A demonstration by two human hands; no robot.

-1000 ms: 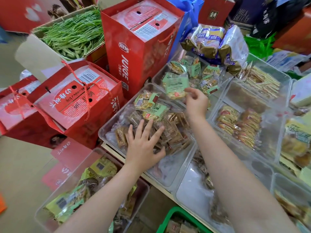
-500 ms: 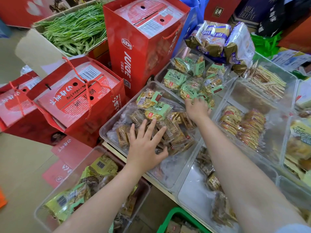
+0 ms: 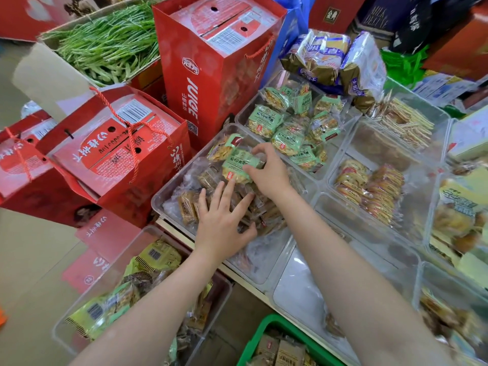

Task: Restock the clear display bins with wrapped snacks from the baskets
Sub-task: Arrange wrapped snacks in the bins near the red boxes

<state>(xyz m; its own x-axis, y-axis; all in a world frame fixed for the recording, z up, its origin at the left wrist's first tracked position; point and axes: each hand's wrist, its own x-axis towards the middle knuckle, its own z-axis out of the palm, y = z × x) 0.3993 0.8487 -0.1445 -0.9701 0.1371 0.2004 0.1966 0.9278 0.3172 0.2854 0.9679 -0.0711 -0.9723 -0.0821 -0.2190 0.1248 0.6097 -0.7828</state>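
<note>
My right hand (image 3: pixel 269 171) grips a green-wrapped snack (image 3: pixel 239 167) lying on the pile in the near clear bin (image 3: pixel 158 200). My left hand (image 3: pixel 224 220) lies flat with spread fingers on the brown wrapped snacks (image 3: pixel 188 207) in that same bin. A second green-wrapped snack (image 3: pixel 224 149) sits at the bin's far end. The clear bin behind it (image 3: pixel 244 112) holds several of the same green packs (image 3: pixel 265 120). A green basket (image 3: pixel 254 336) with brown packets stands at the bottom edge.
Red gift boxes (image 3: pixel 118 143) and a tall red juice box (image 3: pixel 219 62) crowd the left. A carton of green beans (image 3: pixel 105 46) stands behind them. More clear bins to the right hold orange-wrapped biscuits (image 3: pixel 369 188) and wafer sticks (image 3: pixel 404 122). A lower clear bin (image 3: pixel 87 294) holds yellow-green packs.
My right hand dropped a green pack into the far bin, then came back to the near bin and took hold of another green pack. My left hand stayed pressed on the brown snacks.
</note>
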